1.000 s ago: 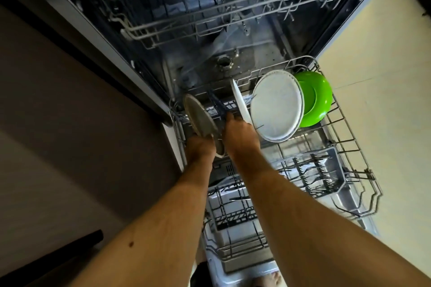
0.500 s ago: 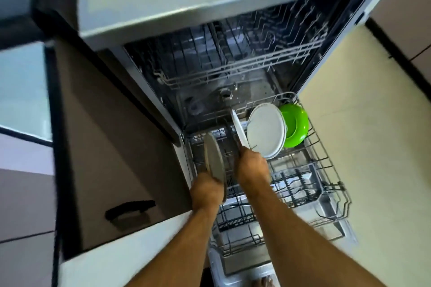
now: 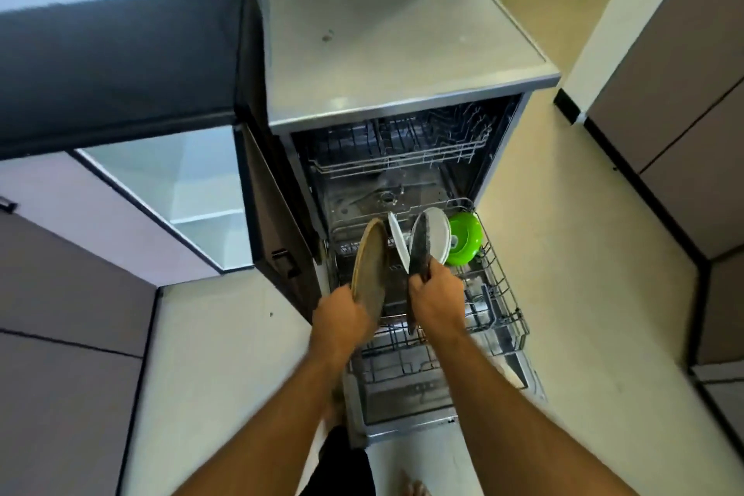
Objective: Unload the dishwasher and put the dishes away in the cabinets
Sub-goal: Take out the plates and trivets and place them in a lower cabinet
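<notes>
Plates (image 3: pixel 437 238) in lower rack (image 3: pixel 505 294)

Open floor (image 3: pixel 563 254) right of frame; lower rack (image 3: pixel 503 294) centre, blocked by 2 upright white plates (image 3: pixel 439 234) and green bowl (image 3: pixel 467 238).

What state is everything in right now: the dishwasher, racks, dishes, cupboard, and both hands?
Dishwasher: door open.
Lower rack: pulled out.
Upper rack: pushed in.
Brown plate: lifted, in left hand.
Dark plate: lifted, in right hand.
Green bowl: racked.
Cupboard: open.
</notes>
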